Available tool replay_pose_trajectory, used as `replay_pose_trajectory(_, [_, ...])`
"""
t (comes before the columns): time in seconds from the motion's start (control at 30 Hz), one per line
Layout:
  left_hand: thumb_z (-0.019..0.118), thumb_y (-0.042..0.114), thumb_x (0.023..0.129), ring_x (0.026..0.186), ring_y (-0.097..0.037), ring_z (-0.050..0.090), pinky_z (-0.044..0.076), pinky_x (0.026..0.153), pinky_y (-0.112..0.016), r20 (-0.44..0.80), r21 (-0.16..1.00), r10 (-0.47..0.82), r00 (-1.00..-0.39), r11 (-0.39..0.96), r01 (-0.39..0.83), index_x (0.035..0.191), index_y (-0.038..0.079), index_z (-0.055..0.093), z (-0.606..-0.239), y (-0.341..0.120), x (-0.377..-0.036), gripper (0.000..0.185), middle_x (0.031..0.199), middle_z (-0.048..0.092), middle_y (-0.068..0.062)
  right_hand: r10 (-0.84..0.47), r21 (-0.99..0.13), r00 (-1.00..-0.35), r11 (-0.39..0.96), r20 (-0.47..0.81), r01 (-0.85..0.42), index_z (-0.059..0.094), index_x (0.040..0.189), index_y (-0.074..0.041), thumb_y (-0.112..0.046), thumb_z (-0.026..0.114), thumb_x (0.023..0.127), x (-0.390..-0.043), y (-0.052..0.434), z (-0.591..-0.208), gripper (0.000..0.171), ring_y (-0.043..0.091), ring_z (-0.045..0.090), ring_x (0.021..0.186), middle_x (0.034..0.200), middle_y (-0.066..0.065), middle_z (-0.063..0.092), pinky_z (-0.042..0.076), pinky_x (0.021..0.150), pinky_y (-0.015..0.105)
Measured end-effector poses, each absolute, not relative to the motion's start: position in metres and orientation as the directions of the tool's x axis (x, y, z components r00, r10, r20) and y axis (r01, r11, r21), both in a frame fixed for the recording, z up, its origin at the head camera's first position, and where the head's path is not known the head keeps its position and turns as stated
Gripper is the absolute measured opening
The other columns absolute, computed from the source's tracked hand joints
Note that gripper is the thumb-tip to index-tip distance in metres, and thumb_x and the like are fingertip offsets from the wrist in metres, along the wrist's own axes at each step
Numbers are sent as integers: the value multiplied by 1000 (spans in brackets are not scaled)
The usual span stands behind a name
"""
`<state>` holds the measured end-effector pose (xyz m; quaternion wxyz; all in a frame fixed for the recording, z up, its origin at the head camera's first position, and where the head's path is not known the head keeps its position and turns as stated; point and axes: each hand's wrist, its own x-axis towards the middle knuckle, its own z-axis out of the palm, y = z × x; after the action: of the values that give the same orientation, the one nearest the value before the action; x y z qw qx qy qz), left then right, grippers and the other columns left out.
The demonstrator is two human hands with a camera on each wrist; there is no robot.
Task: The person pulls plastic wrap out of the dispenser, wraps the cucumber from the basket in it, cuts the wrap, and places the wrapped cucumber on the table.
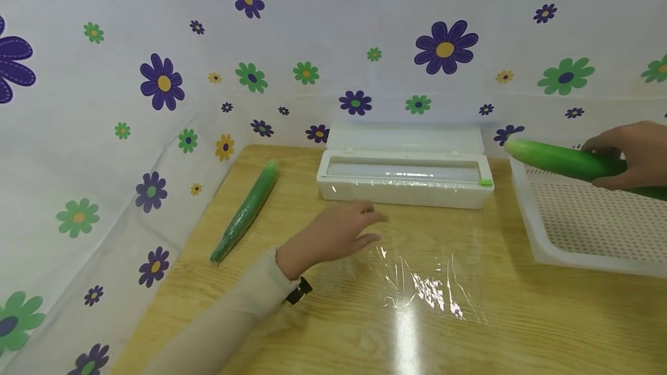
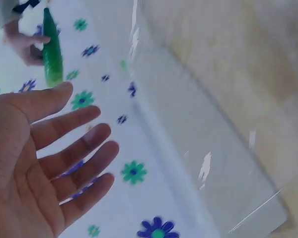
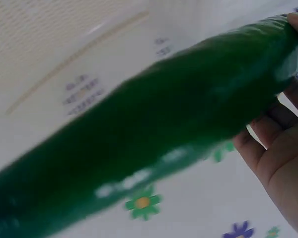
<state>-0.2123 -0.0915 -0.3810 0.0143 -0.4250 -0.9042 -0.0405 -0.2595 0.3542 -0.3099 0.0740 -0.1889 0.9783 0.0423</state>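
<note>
Above the left part of the white basket, my right hand grips a green cucumber with thumb and fingers round it. Its pale tip points left; in the right wrist view the glossy cucumber fills much of the picture. My left hand holds nothing, fingers spread apart, just in front of the cling film box. Clear cling film stretches from that box toward me over the table, wrinkled at its near end. Another cucumber, shiny as if wrapped in film, lies slanted at the left.
The box's lid is raised at the back, with a film roll inside and a green slider at its right end. A flowered sheet hangs behind and left of the wooden table.
</note>
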Motion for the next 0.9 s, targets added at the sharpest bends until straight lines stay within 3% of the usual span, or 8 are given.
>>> replay_pose_trajectory(0.1, [63, 36, 89, 85, -14, 59, 50, 70, -26, 213, 18, 703, -679, 692, 722, 123, 15, 60, -364, -95, -221, 40, 104, 64, -2, -413, -5, -905, 910, -104, -415, 63, 106, 7, -24, 83, 64, -257, 323, -301, 56, 17, 59, 69, 82, 5, 68, 53, 66, 41])
replay_pose_trajectory(0.2, [65, 37, 88, 98, -19, 60, 52, 82, -30, 337, 1, 644, -687, 729, 684, 125, 12, 58, -350, -94, -225, 45, 108, 62, -4, -465, -59, -883, 885, -73, -461, 64, 109, 4, -24, 82, 68, -254, 291, -295, 53, 15, 56, 70, 86, 4, 67, 53, 65, 38])
replay_pose_trajectory(0.4, [68, 44, 83, 114, -23, 52, 45, 99, -34, 451, -22, 619, -643, 728, 685, 128, 9, 54, -336, -73, -225, 58, 120, 56, -8, -576, -159, -817, 809, -27, -566, 64, 111, 1, -22, 79, 70, -245, 234, -295, 49, 12, 54, 74, 93, 5, 64, 51, 62, 29])
replay_pose_trajectory(0.53, [65, 52, 82, 118, -22, 51, 41, 104, -33, 407, -137, 670, -621, 717, 684, 129, 9, 54, -333, -55, -226, 65, 123, 55, -7, -649, -186, -761, 748, 1, -638, 65, 109, 0, -20, 76, 70, -240, 204, -301, 45, 11, 55, 73, 91, 5, 64, 52, 62, 27])
replay_pose_trajectory(0.67, [62, 57, 82, 115, -21, 53, 42, 103, -34, 290, -204, 710, -642, 701, 683, 129, 10, 53, -333, -47, -226, 67, 122, 58, -5, -690, -211, -724, 705, 18, -677, 66, 107, 0, -19, 76, 70, -238, 185, -306, 43, 11, 55, 71, 90, 5, 64, 53, 61, 27])
replay_pose_trajectory(0.9, [57, 43, 91, 106, -19, 57, 46, 94, -30, 167, -112, 729, -663, 683, 722, 122, 6, 53, -338, -50, -230, 48, 112, 62, -5, -694, -239, -719, 693, 34, -680, 65, 107, -1, -18, 75, 71, -235, 175, -312, 41, 10, 56, 72, 93, 6, 65, 52, 62, 26])
